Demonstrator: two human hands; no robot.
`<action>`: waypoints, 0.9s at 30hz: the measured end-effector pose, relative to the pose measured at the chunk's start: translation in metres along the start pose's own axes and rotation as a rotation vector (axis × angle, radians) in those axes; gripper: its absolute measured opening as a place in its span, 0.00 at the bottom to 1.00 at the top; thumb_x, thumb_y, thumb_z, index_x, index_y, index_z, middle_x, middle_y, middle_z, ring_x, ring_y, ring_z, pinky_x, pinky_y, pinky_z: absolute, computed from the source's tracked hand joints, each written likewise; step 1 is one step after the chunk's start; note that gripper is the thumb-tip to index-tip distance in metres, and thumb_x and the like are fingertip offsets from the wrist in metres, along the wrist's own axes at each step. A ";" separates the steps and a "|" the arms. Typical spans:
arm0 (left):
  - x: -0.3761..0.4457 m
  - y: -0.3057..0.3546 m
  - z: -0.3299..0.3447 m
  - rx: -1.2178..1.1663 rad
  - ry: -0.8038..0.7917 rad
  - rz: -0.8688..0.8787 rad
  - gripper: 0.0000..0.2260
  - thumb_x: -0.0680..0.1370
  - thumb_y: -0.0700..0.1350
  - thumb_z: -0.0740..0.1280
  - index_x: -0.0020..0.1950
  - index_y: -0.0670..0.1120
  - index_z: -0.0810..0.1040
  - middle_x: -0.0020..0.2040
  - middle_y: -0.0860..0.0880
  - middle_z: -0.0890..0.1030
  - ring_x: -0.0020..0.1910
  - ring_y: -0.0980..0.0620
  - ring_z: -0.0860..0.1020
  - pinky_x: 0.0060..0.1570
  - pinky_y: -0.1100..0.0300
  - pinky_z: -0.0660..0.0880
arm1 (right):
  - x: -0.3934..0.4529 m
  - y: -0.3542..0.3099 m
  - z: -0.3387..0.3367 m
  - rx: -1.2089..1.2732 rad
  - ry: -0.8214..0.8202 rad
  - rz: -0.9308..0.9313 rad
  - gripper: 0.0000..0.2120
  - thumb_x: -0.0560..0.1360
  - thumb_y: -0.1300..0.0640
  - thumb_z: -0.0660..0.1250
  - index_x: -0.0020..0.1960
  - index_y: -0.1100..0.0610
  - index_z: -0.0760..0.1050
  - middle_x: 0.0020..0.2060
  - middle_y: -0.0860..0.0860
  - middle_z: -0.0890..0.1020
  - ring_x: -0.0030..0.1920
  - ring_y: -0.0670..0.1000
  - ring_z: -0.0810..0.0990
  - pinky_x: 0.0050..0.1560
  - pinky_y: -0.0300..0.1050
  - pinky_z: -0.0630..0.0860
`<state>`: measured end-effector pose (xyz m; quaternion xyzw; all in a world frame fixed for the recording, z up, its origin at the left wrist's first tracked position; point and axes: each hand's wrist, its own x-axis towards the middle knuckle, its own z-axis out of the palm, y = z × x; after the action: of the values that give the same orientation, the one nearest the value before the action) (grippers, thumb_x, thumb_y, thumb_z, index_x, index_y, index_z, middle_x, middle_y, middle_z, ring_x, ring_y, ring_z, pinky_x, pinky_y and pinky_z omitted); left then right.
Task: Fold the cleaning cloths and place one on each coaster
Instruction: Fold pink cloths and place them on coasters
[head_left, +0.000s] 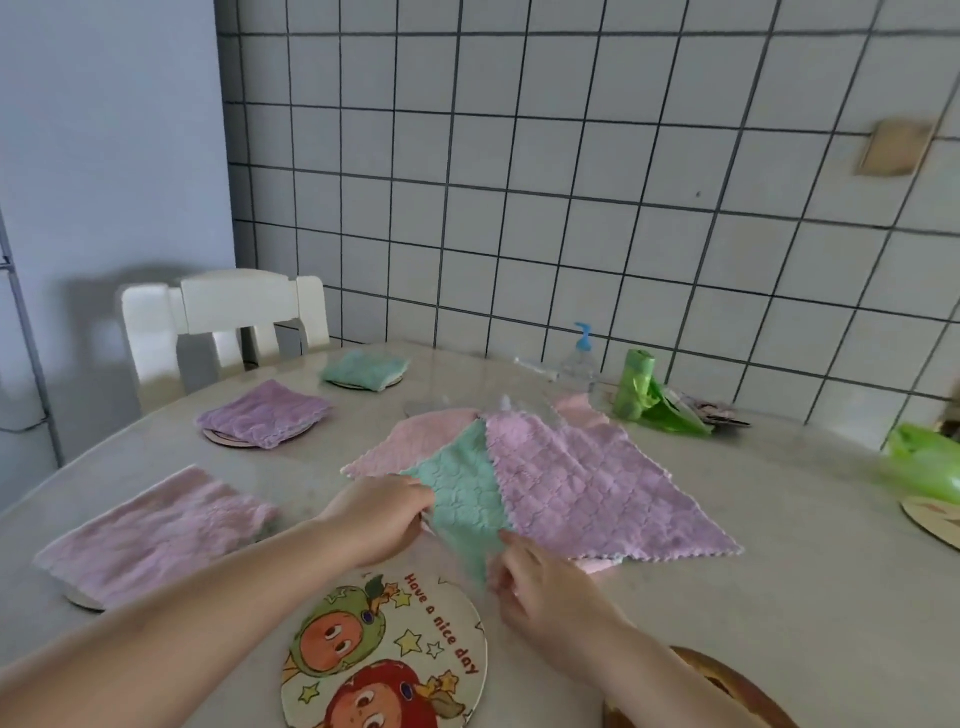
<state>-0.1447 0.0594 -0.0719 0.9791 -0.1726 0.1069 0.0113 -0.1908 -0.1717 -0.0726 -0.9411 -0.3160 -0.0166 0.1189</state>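
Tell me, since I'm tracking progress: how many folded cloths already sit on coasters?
3: a folded teal cloth at the far side, a folded purple cloth left of centre, a folded pink cloth near left. Others may be out of view.

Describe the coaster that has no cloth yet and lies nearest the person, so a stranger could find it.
On the table, look at the near edge, just below both hands. The round coaster lies there uncovered. Unlike the others, it shows cartoon fruit faces and the words "Have a nice day".
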 end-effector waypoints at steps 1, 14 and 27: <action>0.006 0.001 -0.003 -0.045 0.032 -0.042 0.09 0.77 0.44 0.56 0.52 0.49 0.75 0.48 0.53 0.79 0.46 0.53 0.75 0.45 0.57 0.72 | -0.001 0.002 -0.009 0.067 -0.018 0.020 0.10 0.79 0.52 0.53 0.56 0.54 0.69 0.70 0.50 0.67 0.68 0.48 0.68 0.55 0.40 0.64; 0.100 0.045 -0.111 -0.313 0.472 -0.099 0.09 0.79 0.44 0.56 0.52 0.51 0.74 0.50 0.51 0.80 0.46 0.47 0.77 0.45 0.56 0.72 | 0.011 0.063 -0.147 0.447 0.472 0.229 0.06 0.76 0.57 0.60 0.39 0.52 0.68 0.31 0.44 0.72 0.30 0.42 0.69 0.33 0.38 0.64; 0.176 0.053 -0.227 0.004 0.568 0.073 0.07 0.75 0.41 0.61 0.46 0.51 0.78 0.44 0.52 0.76 0.47 0.47 0.77 0.45 0.56 0.73 | 0.011 0.110 -0.294 -0.356 0.815 0.379 0.08 0.76 0.54 0.61 0.49 0.50 0.79 0.45 0.50 0.77 0.48 0.56 0.77 0.39 0.43 0.65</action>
<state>-0.0478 -0.0357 0.1862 0.9032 -0.1974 0.3775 0.0533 -0.1028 -0.3191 0.1908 -0.9047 -0.0588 -0.4159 0.0713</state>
